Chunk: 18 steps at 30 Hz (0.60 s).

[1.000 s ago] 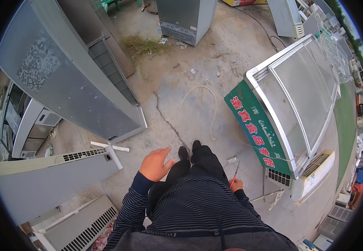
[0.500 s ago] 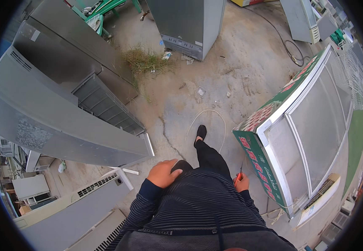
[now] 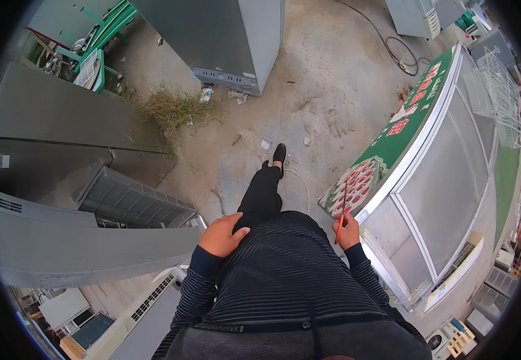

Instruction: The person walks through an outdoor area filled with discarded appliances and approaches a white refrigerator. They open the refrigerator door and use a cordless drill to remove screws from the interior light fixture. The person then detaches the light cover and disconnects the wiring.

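Red-handled tool (image 3: 339,233), tip indistinct, sits partly hidden in the clasping right hand (image 3: 348,231), the left hand (image 3: 220,236) loosely spread.

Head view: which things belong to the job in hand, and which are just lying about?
In hand, apparently:
red-handled tool, gripped by the right hand

Lying or standing about:
green-fronted display case
white wire rack
tall grey cabinet

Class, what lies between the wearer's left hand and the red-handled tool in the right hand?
In the head view, mainly the person's striped top lies between the left hand and the red-handled tool in the right hand.
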### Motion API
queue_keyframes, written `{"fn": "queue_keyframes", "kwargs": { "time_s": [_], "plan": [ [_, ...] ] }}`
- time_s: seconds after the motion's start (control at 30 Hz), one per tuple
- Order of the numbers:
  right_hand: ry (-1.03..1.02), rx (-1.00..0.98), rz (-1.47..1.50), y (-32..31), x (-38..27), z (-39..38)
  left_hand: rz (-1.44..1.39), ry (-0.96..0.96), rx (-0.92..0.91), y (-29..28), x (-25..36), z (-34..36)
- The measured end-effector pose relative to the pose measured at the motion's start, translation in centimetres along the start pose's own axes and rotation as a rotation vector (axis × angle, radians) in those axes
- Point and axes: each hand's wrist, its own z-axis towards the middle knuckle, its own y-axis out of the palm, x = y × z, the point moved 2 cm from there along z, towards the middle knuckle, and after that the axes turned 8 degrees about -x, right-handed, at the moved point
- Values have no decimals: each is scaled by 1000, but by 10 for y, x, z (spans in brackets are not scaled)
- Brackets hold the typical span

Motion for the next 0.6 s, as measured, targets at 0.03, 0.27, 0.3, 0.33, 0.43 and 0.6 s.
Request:
{"fn": "queue_keyframes", "kwargs": {
  "time_s": [0.03,0.27,0.3,0.33,0.43,0.6],
  "plan": [
    [20,-6,-19,2,-8,4,8,21,-5,-6,3,16],
    [92,202,26,-16,-12,93,53,165,24,-81,51,133],
    [85,200,-18,-21,-51,101,52,176,30,-94,57,151],
    [83,188,-31,-26,-48,124,51,185,37,-107,63,168],
    [106,166,-147,-50,-54,170,146,82,30,-140,83,220],
    [107,210,-116,-88,-98,252,145,231,74,-190,125,307]
  ]
}}
